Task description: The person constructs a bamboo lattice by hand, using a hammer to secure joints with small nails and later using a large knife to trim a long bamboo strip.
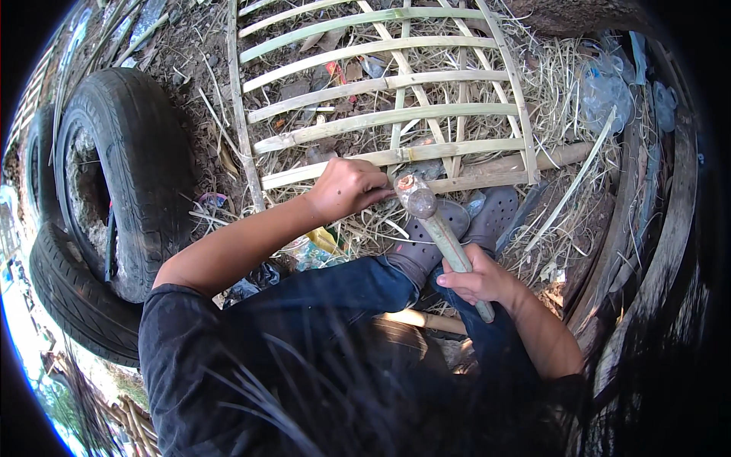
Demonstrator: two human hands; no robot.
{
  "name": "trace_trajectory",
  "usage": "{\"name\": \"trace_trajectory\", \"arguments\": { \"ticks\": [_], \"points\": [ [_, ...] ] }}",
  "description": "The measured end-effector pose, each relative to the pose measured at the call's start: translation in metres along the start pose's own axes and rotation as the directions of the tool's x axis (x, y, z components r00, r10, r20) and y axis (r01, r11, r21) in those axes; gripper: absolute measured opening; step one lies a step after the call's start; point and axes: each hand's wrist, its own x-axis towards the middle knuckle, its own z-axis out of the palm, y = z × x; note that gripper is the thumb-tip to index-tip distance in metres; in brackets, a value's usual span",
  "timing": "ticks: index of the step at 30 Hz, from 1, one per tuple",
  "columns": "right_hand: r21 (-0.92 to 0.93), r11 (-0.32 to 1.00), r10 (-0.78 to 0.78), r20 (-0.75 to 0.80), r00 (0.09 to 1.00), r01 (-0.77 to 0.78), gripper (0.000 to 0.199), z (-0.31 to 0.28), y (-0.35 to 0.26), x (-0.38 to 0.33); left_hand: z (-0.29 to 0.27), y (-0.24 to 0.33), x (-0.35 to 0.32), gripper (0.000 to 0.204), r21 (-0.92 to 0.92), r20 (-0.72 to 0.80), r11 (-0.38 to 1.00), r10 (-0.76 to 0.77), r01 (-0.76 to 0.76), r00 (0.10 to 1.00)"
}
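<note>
A lattice of split bamboo strips (381, 118) lies on the ground in front of me, its long slats crossed by thinner diagonal and upright strips. My left hand (346, 186) is at the near edge of the lattice, thumb and fingers pinched together. Whatever is between those fingertips is too small or hidden to name. In my right hand (480, 278) is a hammer, gripped low on its pale wooden handle (448, 242). The rusty, rounded hammer head (419, 199) is raised just right of my left fingertips, hiding part of the lattice's lowest slats.
Old tyres (148, 152) stand and lean at the left. Bamboo shavings (560, 84) and bits of litter cover the soil. Clear plastic bags (607, 93) lie at the right, near long weathered planks (647, 251). My feet in grey clogs (491, 217) rest below the lattice's near edge.
</note>
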Motion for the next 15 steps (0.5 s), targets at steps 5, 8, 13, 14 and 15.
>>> {"name": "trace_trajectory", "arguments": {
  "ticks": [5,8,13,14,15],
  "points": [
    [0.05,0.996,0.072,0.036,0.997,-0.073,0.024,-0.004,0.004,0.008,0.003,-0.003,-0.001,0.018,-0.009,-0.006,1.0,-0.001,0.001,1.0],
    [0.109,0.993,0.036,0.088,0.995,-0.046,0.025,-0.005,0.007,0.007,0.001,-0.002,0.0,0.018,-0.006,0.003,1.0,-0.005,0.005,1.0],
    [0.083,0.993,0.077,0.08,0.994,-0.083,0.027,-0.007,0.005,0.009,0.002,-0.007,-0.002,0.015,0.015,0.046,1.0,-0.013,0.013,0.999],
    [0.093,0.994,0.052,0.107,0.993,-0.062,0.027,-0.009,0.008,0.011,0.001,-0.006,-0.002,0.015,0.001,0.041,1.0,-0.012,0.012,0.999],
    [0.104,0.994,0.027,0.134,0.991,-0.041,0.027,-0.01,0.011,0.011,0.001,-0.006,-0.002,0.015,-0.013,0.035,1.0,-0.011,0.012,0.999]
  ]
}}
